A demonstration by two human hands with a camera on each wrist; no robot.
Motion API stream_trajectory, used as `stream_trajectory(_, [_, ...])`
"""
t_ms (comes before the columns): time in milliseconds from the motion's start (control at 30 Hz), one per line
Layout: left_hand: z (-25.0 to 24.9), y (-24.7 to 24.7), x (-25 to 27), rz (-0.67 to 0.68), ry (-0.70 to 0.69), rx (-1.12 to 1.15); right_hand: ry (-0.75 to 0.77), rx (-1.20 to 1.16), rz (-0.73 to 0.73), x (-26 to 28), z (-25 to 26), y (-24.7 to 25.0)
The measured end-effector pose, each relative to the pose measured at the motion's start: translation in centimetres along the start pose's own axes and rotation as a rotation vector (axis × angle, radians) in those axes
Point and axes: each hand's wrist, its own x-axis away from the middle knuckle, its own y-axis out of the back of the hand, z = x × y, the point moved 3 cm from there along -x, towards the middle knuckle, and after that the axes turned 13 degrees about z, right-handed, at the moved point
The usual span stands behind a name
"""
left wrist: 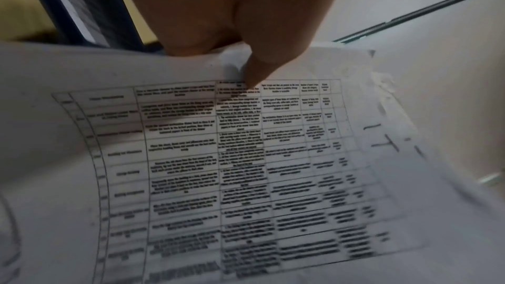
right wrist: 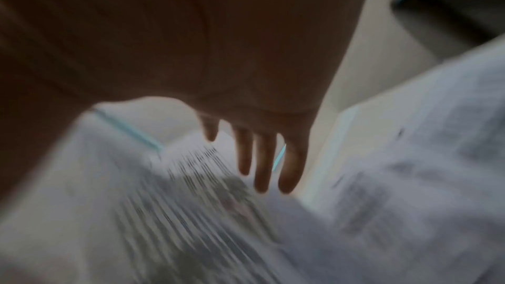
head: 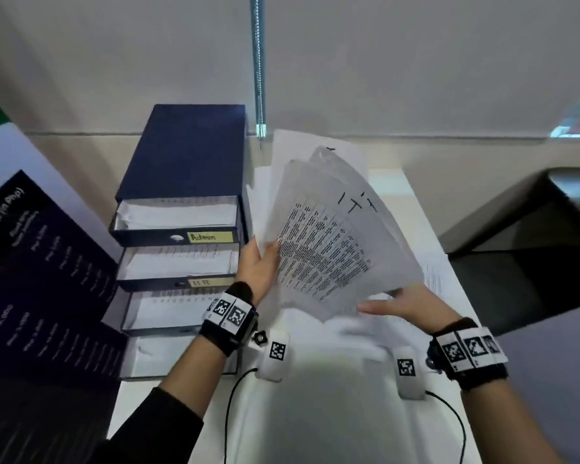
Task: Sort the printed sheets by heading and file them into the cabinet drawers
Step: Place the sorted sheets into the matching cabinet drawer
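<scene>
A fanned stack of printed sheets (head: 332, 242) with tables and handwritten "IT" headings is lifted above the white table. My left hand (head: 258, 266) grips its left edge, thumb on the top sheet (left wrist: 246, 159), as the left wrist view confirms with the left hand (left wrist: 246, 59) pinching. My right hand (head: 402, 304) lies with straight fingers (right wrist: 262, 165) under the stack's lower right corner, blurred. A dark blue cabinet (head: 185, 152) stands at left with several drawers pulled out, labelled "Admin" (head: 210, 236) and "HR" (head: 203, 282), holding sheets.
More sheets (head: 436, 279) lie on the white table (head: 395, 182) at right. A dark printed board (head: 44, 279) leans left of the cabinet. A metal chain (head: 258, 61) hangs by the wall. Dark furniture (head: 533, 262) stands beyond the table's right edge.
</scene>
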Motion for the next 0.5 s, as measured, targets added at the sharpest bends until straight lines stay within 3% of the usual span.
stream_trajectory(67, [-0.3,-1.6,-0.6,0.035,0.01,0.019,-0.205,0.183,-0.131,0.0,-1.6,0.7])
stream_trajectory(100, [-0.6,-2.3,-0.8,0.063,0.019,0.039,-0.184,0.181,-0.21,-0.4,-2.3,1.4])
stream_trajectory(167, [-0.9,-3.1,-1.0,0.112,0.057,0.054,-0.025,-0.065,-0.336,-1.3,-3.4,3.1])
stream_trajectory(233, [-0.8,-3.4,-1.1,0.134,0.109,0.086,0.085,-0.394,-0.296,-2.1,-4.5,4.4])
stream_trajectory(300, [-0.6,-3.3,-1.2,0.14,0.137,0.117,0.064,-0.537,-0.243,-2.7,-6.2,5.3])
stream_trajectory(400, [-0.3,-3.5,-1.5,0.157,0.151,0.107,-0.034,-0.424,-0.185,-2.9,-6.9,5.6])
stream_trajectory(500, [0.0,-3.7,-1.9,0.096,0.129,-0.097,-0.009,-0.285,-0.212,-3.2,-7.0,6.4])
